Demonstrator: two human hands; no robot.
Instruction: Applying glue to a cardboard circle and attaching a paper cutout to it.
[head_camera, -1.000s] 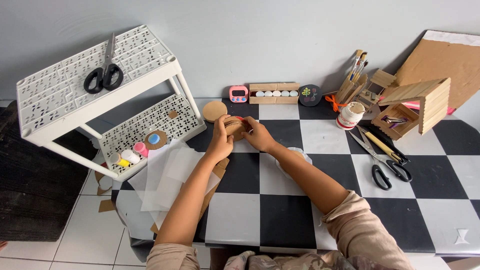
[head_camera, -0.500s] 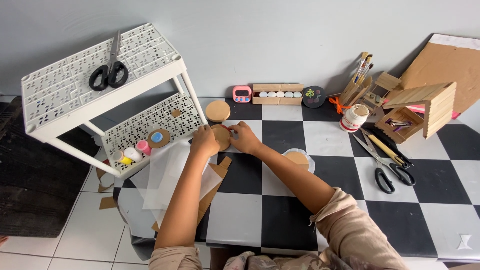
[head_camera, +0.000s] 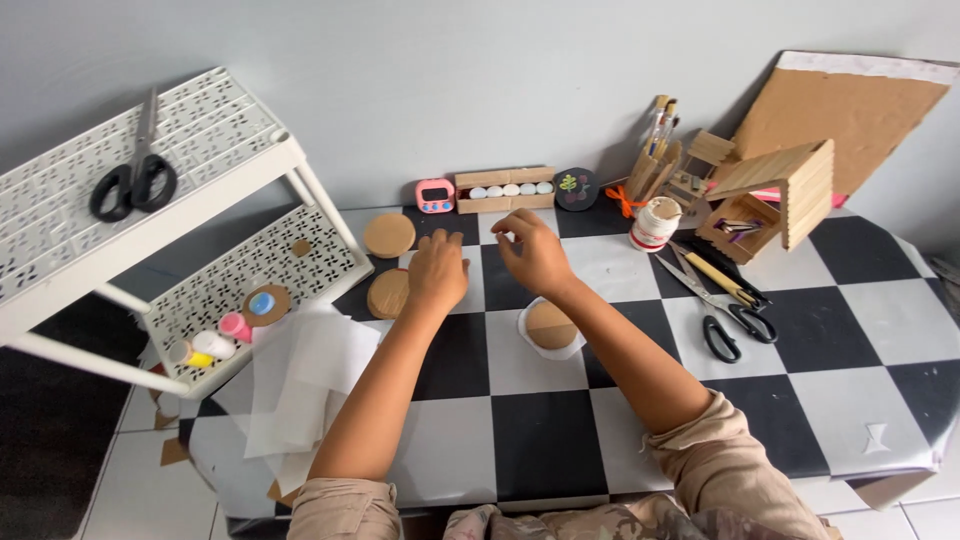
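— Where are the hands?

— Both hover over the checkered surface (head_camera: 560, 440), near its far edge. The left hand (head_camera: 437, 272) is palm down, fingers loosely spread, grasping nothing; its fingertips sit just beside a round cardboard disc (head_camera: 387, 294) lying flat on a black square.

— And the right?

— The right hand (head_camera: 535, 252) is raised a little, fingers curled with thumb and forefinger close together. Whether something small is pinched there, I cannot tell.

— Other discs?

— A second one (head_camera: 389, 235) lies flat further back, same matte brown card. A third (head_camera: 550, 325) rests on a white scrap under the right forearm.

— What surrounds them?

— Left, a white perforated rack (head_camera: 190, 150) with black-handled scissors (head_camera: 133, 180) on top and small paint pots (head_camera: 215, 340) on its lower shelf. Thin translucent sheets (head_camera: 300, 385) drape over the surface's near-left corner. At the back, a pink timer (head_camera: 435, 195) and a wooden tray of white caps (head_camera: 505, 190). Right, a little stick-built house (head_camera: 785, 190), a brush holder (head_camera: 655, 165), another pair of scissors (head_camera: 725, 315) and a rough cardboard sheet (head_camera: 850, 110) against the wall.
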